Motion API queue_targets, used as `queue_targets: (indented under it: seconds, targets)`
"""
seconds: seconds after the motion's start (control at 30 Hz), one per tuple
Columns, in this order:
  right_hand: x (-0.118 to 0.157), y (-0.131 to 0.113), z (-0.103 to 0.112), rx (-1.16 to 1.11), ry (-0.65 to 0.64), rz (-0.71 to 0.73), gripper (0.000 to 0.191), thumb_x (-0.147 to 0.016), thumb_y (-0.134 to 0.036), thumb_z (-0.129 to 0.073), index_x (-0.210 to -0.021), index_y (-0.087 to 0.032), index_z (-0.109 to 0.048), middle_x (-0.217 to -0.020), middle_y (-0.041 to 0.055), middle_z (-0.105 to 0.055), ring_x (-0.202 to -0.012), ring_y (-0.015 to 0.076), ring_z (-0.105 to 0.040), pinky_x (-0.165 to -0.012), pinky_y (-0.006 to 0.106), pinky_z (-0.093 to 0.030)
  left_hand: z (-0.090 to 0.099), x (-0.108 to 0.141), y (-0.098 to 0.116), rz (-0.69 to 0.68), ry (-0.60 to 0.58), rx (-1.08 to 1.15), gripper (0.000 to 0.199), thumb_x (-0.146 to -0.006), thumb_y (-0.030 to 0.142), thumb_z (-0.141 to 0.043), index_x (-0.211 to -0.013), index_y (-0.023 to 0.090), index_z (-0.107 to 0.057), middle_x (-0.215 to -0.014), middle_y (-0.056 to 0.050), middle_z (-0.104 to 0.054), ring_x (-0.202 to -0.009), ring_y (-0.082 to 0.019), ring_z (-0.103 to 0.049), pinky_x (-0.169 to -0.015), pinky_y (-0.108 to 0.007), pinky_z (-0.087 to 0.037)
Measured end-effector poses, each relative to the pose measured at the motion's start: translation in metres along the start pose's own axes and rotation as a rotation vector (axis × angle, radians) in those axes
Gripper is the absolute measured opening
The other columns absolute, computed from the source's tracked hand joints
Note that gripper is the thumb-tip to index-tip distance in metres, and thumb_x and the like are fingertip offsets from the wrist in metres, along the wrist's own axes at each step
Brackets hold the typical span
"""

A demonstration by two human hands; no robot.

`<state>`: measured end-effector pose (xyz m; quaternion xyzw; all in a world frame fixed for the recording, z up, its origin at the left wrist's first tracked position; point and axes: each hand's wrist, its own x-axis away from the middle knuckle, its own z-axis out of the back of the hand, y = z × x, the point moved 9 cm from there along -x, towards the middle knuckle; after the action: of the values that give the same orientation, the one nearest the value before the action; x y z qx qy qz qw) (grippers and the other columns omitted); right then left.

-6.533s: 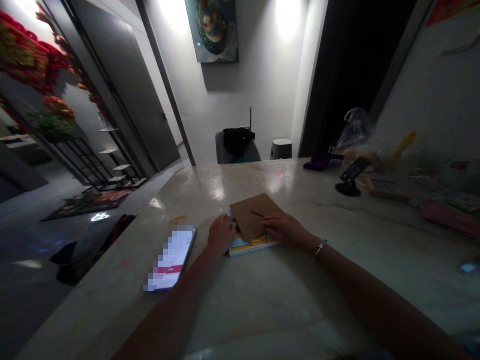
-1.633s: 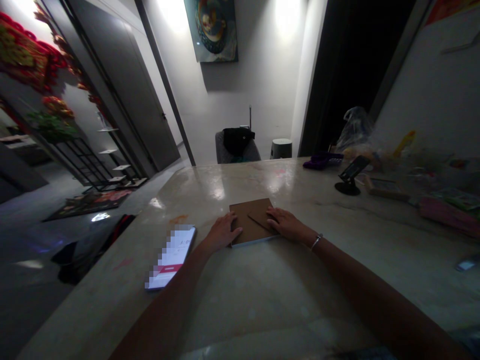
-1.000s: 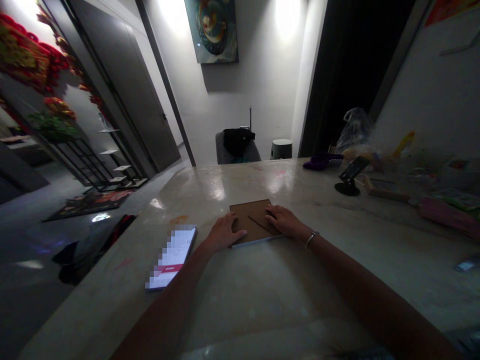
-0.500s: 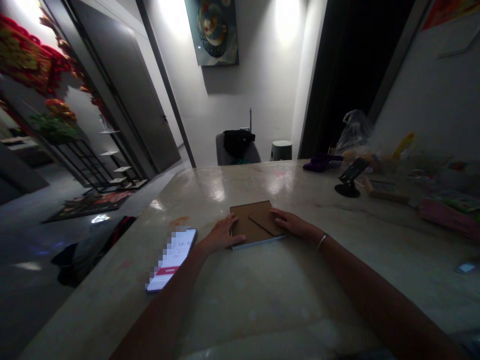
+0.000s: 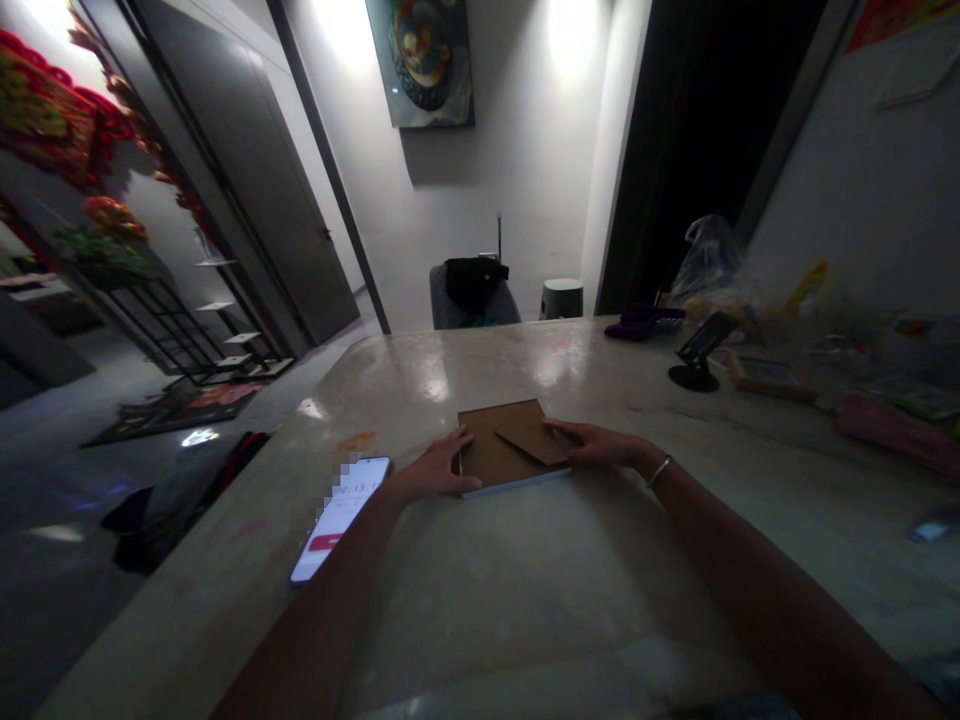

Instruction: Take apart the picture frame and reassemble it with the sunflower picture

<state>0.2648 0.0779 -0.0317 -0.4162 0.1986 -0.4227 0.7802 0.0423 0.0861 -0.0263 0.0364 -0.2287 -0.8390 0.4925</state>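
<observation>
A picture frame [image 5: 487,455], as it looks, lies face down on the stone tabletop, with a brown backing board and a pale rim. Across its back a brown stand flap [image 5: 529,440] runs diagonally, slightly raised along its lower edge. My left hand [image 5: 439,468] clasps the frame's left side, thumb along the front corner and fingers towards the far side. My right hand [image 5: 596,443] is at the right edge, its fingers on the flap's right end; the fingertips are partly hidden. Beside my left forearm lies a lit phone [image 5: 345,520] showing a timer.
At the right stand a black phone stand [image 5: 697,365], another small wooden frame [image 5: 772,375], a purple item [image 5: 641,320] and a clear plastic bag [image 5: 709,265]. A pink cloth-like item [image 5: 896,430] lies further right. A chair [image 5: 474,295] stands beyond the table.
The stand flap has lifted and shows a wider dark edge. My right hand has turned slightly and its wrist has shifted right. My left hand stays at the frame's left side.
</observation>
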Motion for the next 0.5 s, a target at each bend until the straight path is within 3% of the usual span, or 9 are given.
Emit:
queue_targets:
  seconds: [0.5]
  targets:
    - [-0.003,-0.0062,0.001,0.087,0.108,0.004,0.079,-0.064,-0.041,-0.068,-0.133,-0.022,-0.035,-0.135,0.0084,-0.041,-0.122,0.025,-0.04,-0.105,0.042,-0.028,0.0025,0.0019,0.0037,-0.005,0.015,0.003,0.089,-0.061,0.06,-0.058,-0.135,0.019,-0.029,-0.147,-0.012,-0.013,-0.132,-0.029,-0.019,-0.105,-0.041,-0.022]
